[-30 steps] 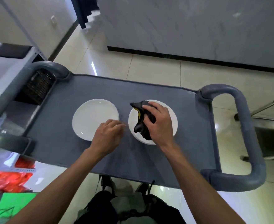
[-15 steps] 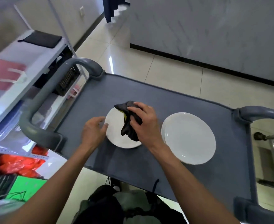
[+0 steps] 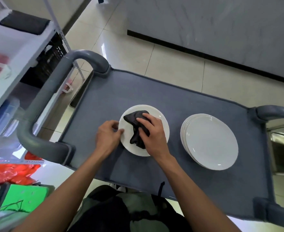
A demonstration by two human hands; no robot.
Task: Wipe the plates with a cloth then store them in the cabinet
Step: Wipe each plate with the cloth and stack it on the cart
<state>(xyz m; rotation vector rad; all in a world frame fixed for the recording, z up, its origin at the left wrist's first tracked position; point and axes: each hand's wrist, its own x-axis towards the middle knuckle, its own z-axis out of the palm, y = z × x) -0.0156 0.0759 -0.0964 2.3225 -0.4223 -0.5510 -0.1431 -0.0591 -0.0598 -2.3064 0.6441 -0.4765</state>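
The right hand [image 3: 152,135], fingers curled, grips a bunched black cloth [image 3: 136,127] and presses it onto a single white plate [image 3: 161,118] at frame centre. The left hand [image 3: 108,134] pinches that plate's left rim between thumb and fingers. Both forearms reach in from the bottom edge. To the right, apart from it, sits a stack of white plates [image 3: 209,141], about four rims showing. Both rest on a grey cart [image 3: 171,97]. No readable writing shows anywhere.

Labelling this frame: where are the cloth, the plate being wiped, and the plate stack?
cloth [image 3: 135,120]: head view, bare upper fold.
plate [image 3: 161,117]: head view, far right rim.
plate stack [image 3: 210,141]: head view, top plate's centre.
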